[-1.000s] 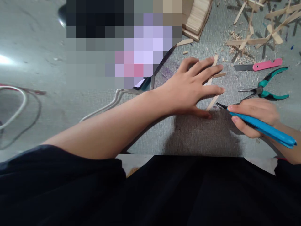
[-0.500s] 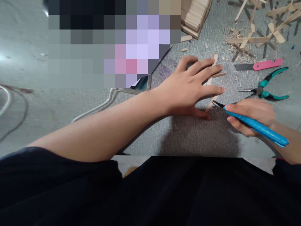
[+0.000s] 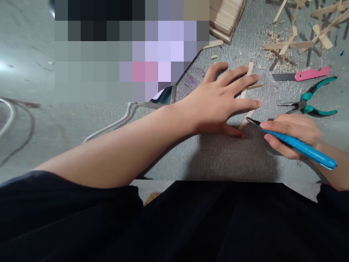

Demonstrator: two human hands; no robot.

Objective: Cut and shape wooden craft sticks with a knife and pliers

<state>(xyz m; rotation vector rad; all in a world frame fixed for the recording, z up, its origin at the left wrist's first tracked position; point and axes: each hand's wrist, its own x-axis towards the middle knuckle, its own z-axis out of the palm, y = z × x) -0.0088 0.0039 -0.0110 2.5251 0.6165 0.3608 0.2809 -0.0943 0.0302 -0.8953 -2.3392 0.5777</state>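
My left hand [image 3: 218, 96] lies palm down with its fingers spread. It presses a wooden craft stick [image 3: 243, 92] to the grey tabletop, and the stick shows between the fingers. A short thin wood piece [image 3: 255, 86] crosses the stick near the middle fingers. In my right hand [image 3: 296, 134] is a slim blue-handled craft knife [image 3: 305, 147], held like a pen. Its dark tip touches the near part of the stick, between my left thumb and forefinger. Just beyond my right hand, needle-nose pliers [image 3: 302, 104] with teal handles rest with their handles apart.
A pink-handled folding knife [image 3: 305, 74] lies beyond the pliers. Joined craft sticks [image 3: 289, 45] and wood shavings [image 3: 278, 58] spread over the back right. A stack of craft sticks [image 3: 227, 16] stands at the back. A white cable [image 3: 109, 127] runs past my left forearm.
The view has shifted very slightly. Both hands keep almost the same place, with the knife tip still on the stick.
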